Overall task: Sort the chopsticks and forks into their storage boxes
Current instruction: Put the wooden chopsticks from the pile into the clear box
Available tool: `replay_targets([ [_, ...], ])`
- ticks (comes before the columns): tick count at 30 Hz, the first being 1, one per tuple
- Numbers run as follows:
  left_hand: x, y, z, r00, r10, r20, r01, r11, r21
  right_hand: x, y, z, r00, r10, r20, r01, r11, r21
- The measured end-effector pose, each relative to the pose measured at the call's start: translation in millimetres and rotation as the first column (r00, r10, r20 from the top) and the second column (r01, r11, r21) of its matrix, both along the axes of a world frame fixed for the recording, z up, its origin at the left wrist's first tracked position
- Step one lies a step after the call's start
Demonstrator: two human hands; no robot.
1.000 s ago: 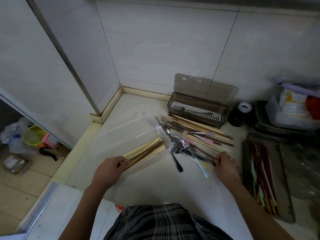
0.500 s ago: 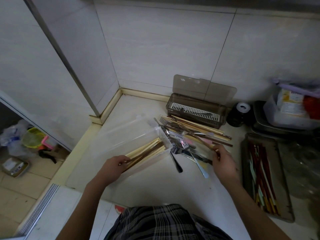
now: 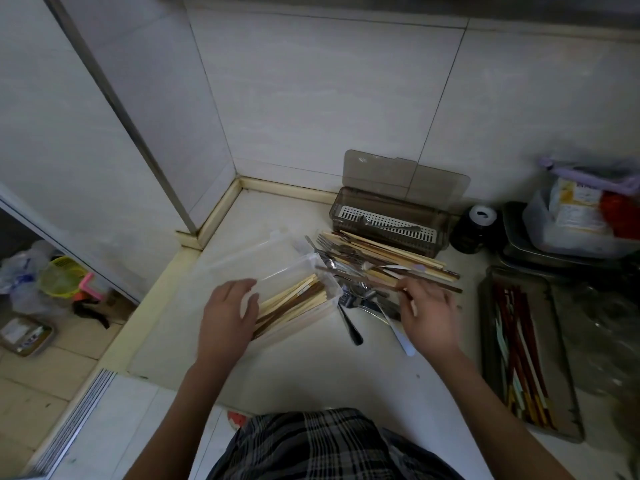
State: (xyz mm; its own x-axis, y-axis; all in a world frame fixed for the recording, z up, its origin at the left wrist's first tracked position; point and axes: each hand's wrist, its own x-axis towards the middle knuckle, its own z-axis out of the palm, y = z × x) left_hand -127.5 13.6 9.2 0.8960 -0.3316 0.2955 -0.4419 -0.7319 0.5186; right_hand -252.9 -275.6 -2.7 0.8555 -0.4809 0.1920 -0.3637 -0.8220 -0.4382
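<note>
The right hand (image 3: 427, 315) hovers over the loose pile of cutlery (image 3: 367, 271), its fingers curled and pinching a dark brown chopstick (image 3: 381, 280) that lies level across the pile, pointing left toward the clear box (image 3: 313, 268); the left hand (image 3: 227, 315) rests on the near end of that box, fingers loosely spread over its rim and the chopstick ends; the clear box is a long, see-through plastic tub set slantwise on the pale counter (image 3: 311, 368), holding a bundle of pale bamboo and brown chopsticks (image 3: 294, 301) laid lengthwise; the pile just right of it mixes light wooden chopsticks with shiny metal forks, their handles pointing toward the person; behind the pile, against the tiled wall, stands a smoky brown box (image 3: 388, 221) with its lid raised and a white slotted tray inside, one metal piece lying on it; a metal tray (image 3: 530, 355) at far right holds red and dark chopsticks; a packet (image 3: 575, 206) in a tub at the far right carries print too blurred to read.
</note>
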Motion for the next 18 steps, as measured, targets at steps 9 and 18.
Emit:
replay_targets([
  [9,-21,-48,11,0.929,-0.367,0.058,0.339,0.901,0.270,25,46,22,0.916,0.396,-0.063,-0.400,0.913,-0.081],
  [18,-15,-19,1,0.955,-0.291,-0.051,0.295,0.942,0.161,15,1,0,0.990,0.138,-0.001,-0.138,0.990,-0.020],
])
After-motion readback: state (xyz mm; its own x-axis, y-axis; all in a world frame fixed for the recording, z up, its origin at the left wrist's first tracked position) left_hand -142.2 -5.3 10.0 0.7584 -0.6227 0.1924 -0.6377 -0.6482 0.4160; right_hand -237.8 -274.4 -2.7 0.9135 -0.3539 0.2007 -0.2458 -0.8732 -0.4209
